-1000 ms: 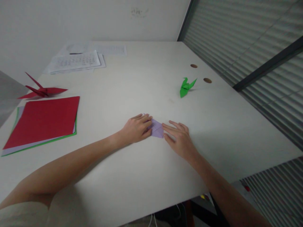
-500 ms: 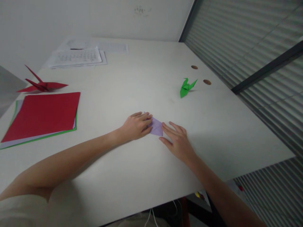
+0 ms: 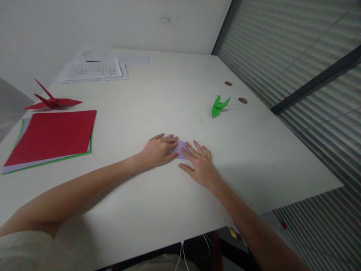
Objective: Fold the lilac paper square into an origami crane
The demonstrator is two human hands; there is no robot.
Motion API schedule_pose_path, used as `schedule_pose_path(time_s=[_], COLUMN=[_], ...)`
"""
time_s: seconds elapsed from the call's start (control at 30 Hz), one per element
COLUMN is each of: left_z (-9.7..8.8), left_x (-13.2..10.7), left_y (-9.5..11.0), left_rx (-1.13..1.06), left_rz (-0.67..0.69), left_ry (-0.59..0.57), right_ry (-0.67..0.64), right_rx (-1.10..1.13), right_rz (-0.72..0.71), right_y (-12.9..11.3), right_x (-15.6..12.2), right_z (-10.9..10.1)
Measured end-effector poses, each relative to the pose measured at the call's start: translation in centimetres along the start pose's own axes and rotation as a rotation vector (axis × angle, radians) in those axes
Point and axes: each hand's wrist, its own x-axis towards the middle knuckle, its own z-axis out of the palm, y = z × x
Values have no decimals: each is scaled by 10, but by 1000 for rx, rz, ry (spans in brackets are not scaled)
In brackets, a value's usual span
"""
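Observation:
A small folded piece of light purple paper (image 3: pixel 182 144) lies flat on the white table, partly covered by my fingers. My left hand (image 3: pixel 159 150) rests over its left side, fingers stretched out and pressing it to the tabletop. From the right, my right hand (image 3: pixel 200 162) reaches onto the paper with its fingers spread, the fingertips touching the right part. Neither hand is wrapped round anything. Beyond my right hand stands a green origami crane (image 3: pixel 219 107). A larger red origami crane (image 3: pixel 55 102) sits at the far left.
Left of my arm is a stack of square paper, a red sheet (image 3: pixel 53 133) on top with purple and green edges below. Written paper sheets (image 3: pixel 96 70) lie at the back left. Two round holes (image 3: pixel 243 100) mark the right side, beside window blinds (image 3: pixel 310 75).
My right hand has moved left, from the paper's right edge onto the paper, with its fingers spread more. The left hand keeps its place on the paper. The view has shifted slightly.

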Motion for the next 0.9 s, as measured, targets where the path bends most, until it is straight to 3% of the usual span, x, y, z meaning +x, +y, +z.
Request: schedule_pose_path(time_s=[0.3, 0.47, 0.6, 0.73, 0.9], left_z=[-4, -3, -1, 3, 7], left_x=[2, 0, -3, -3, -3], left_y=[-1, 2, 7, 5, 2], left_rx=[-53, -93, -104, -100, -115], left_rz=[-72, -83, -76, -64, -93], left_ry=[-120, -98, -26, 3, 10], right_ry=[-34, -32, -36, 71, 119], right_rx=[-2, 4, 85, 254, 480], right_rz=[55, 46, -39, -16, 32], right_y=[-1, 0, 16, 37, 45], right_x=[2, 3, 24, 58, 72], right_z=[2, -2, -22, -40, -28])
